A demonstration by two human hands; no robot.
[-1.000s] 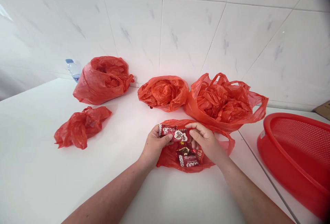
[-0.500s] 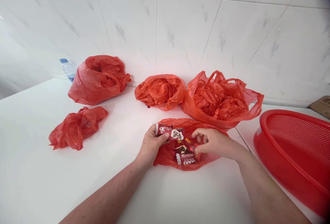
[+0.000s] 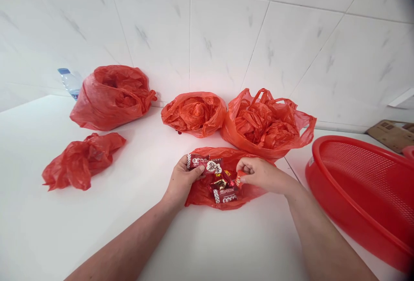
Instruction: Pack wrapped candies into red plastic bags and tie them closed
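An open red plastic bag [image 3: 207, 202] lies on the white table with several wrapped candies inside. My left hand [image 3: 184, 181] is closed on dark red candy packets [image 3: 211, 165] with white lettering, its thumb across their front at the bag's left side. Over the bag's right side, my right hand [image 3: 258, 174] pinches a small orange-red candy wrapper [image 3: 239, 178] between thumb and fingers. Between the hands lie a gold-and-red candy [image 3: 219, 184] and another dark red packet [image 3: 225, 195] with a dotted end.
Behind stand three stuffed red bags: a left one [image 3: 110, 99], a middle one [image 3: 194, 115] and a right one [image 3: 268, 125]. A crumpled red bag [image 3: 84, 160] lies left. A bottle [image 3: 69, 83], a red basket [image 3: 359, 212] and cardboard [image 3: 393, 134] are at the sides.
My right hand's fingers have closed on the orange-red wrapper and lifted it slightly. My left hand keeps its hold on the packets. The whole view has shifted a little to the right.
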